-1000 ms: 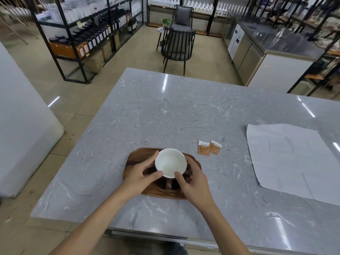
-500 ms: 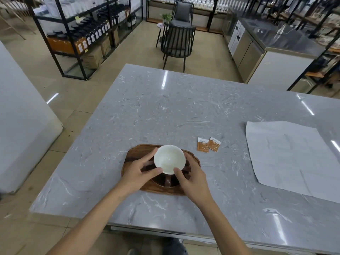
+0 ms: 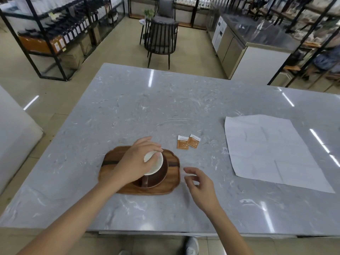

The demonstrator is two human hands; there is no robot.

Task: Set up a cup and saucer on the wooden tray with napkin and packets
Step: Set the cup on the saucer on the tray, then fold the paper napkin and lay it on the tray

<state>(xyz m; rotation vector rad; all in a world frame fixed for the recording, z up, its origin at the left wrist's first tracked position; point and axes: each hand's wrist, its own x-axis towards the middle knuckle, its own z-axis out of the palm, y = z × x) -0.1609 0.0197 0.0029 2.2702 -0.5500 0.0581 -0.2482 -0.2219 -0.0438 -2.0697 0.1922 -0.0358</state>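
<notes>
A brown cup with a white inside (image 3: pixel 155 165) stands on a dark brown saucer (image 3: pixel 158 178), its handle pointing toward me. Both sit on the wooden tray (image 3: pixel 114 158) near the table's front edge. My left hand (image 3: pixel 135 162) grips the cup's rim from the left, fingers curled over the top. My right hand (image 3: pixel 199 184) hovers just right of the tray with loosely bent fingers, holding nothing. Two orange packets (image 3: pixel 188 142) lie on the table beyond the tray, to its right. A large white napkin (image 3: pixel 272 151) lies flat at the right.
The grey marble table (image 3: pixel 147 107) stretches far behind the tray. A dark chair (image 3: pixel 160 41) stands past its far edge. Black shelving (image 3: pixel 55 34) lines the left, a steel counter (image 3: pixel 257 39) the right. A white block (image 3: pixel 12 137) stands at the left.
My right hand has let go of the cup and moved right, off the tray. My left hand has shifted over the cup's rim. The cup now stands on the saucer.
</notes>
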